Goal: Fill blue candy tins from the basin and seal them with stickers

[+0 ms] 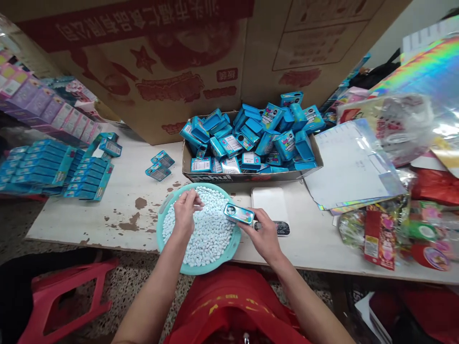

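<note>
A turquoise plastic basin (234,243) full of small white candies (211,234) stands at the table's front edge. Over its left part is my left hand (185,210), fingers drawn together in a pinch; whatever they may hold is too small to make out. My right hand (264,234) grips a small blue tin (239,214) by its right end, above the basin's right rim. A round opening with white inside shows on the tin's top, at its left end. Partly behind that hand lies a white scale (268,203) with a dark panel.
Behind the basin, an open carton (251,177) is heaped with blue tins. Two more tins (158,166) lie to its left, near stacked blue boxes (88,177). A large cardboard box (201,57) stands at the back. Sheets (351,162) and wrapped sweets (382,236) lie at right.
</note>
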Action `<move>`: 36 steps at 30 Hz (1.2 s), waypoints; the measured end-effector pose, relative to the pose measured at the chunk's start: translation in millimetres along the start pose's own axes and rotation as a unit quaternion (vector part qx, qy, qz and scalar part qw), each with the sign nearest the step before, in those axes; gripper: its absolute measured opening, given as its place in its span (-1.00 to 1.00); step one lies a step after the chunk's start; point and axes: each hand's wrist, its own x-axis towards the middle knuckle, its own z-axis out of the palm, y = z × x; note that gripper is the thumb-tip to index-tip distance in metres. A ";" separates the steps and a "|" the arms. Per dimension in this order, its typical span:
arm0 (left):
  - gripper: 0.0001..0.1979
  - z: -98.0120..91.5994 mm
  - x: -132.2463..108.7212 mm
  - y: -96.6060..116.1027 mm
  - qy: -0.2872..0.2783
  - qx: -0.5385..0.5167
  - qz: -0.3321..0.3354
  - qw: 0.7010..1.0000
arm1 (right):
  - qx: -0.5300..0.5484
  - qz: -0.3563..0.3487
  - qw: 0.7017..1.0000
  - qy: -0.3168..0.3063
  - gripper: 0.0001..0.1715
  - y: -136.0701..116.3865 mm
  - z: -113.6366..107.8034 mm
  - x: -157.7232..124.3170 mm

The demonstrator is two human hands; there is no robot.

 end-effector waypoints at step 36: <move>-0.64 15.7 -14.6 -50.4 -0.001 0.162 -0.046 0.986 | -0.026 0.192 0.969 0.155 -0.45 152.5 -117.9 -51.8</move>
